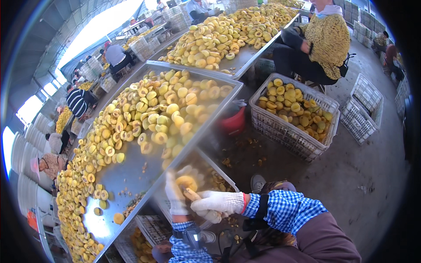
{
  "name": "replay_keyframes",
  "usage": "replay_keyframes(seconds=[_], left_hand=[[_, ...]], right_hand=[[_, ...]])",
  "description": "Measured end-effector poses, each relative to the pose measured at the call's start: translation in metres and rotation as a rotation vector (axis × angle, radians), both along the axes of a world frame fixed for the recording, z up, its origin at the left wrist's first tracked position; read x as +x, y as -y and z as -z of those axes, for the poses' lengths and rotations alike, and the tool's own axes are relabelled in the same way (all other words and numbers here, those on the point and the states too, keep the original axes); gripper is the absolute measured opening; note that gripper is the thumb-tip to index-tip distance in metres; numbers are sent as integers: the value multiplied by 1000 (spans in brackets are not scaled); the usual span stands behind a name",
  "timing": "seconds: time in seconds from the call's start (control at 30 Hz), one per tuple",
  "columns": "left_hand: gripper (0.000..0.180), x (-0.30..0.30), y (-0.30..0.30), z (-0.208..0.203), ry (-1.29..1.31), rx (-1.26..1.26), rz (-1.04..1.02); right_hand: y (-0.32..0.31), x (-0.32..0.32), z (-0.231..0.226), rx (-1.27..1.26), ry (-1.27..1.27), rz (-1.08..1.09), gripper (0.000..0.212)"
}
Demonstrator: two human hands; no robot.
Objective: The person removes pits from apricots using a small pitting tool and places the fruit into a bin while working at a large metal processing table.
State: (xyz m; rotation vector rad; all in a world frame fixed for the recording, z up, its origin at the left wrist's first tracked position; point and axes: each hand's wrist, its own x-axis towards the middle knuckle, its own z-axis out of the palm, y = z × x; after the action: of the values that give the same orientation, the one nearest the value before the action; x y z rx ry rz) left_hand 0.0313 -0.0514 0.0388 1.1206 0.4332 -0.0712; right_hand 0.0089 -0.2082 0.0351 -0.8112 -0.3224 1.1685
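My left hand (174, 197), in a white glove, is closed around a yellow peach (187, 181) and slightly smeared by motion. My right hand (214, 203), also gloved in white, grips a short tool with a light wooden handle (191, 194). The tool's tip meets the peach and is hidden there. Both hands are just off the near edge of a metal table (147, 168), above a pale crate (210, 164) with scraps in it. Halved yellow peaches (109, 127), some showing stones or hollows, are heaped across the table.
A plastic crate (280, 138) full of peach halves stands on the floor, a red bucket (232, 122) beside it. Empty-looking crates (362, 109) are farther right. A person in a yellow patterned top (326, 39) sits by a second heaped table (245, 61). More people work at left.
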Motion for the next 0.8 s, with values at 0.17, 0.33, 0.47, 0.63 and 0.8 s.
replay_keyframes(seconds=[0.17, 0.33, 0.47, 0.63, 0.8], left_hand=[[67, 4, 6, -16, -81, -12, 118], [57, -6, -11, -11, -18, -213, 136], [60, -24, -83, 14, 142, 43, -208], [49, -141, -206, 7, -170, 964, -693], [32, -92, -196, -13, 32, 1404, -529]], right_hand=[[3, 4, -1, 88, -135, 20, 13], [-6, 5, -1, 243, -361, -171, 13], [-10, 6, -1, -8, -120, -81, 26], [-13, -1, 60, -742, 1194, -195, 44], [-14, 3, 48, -758, 1156, -128, 51]])
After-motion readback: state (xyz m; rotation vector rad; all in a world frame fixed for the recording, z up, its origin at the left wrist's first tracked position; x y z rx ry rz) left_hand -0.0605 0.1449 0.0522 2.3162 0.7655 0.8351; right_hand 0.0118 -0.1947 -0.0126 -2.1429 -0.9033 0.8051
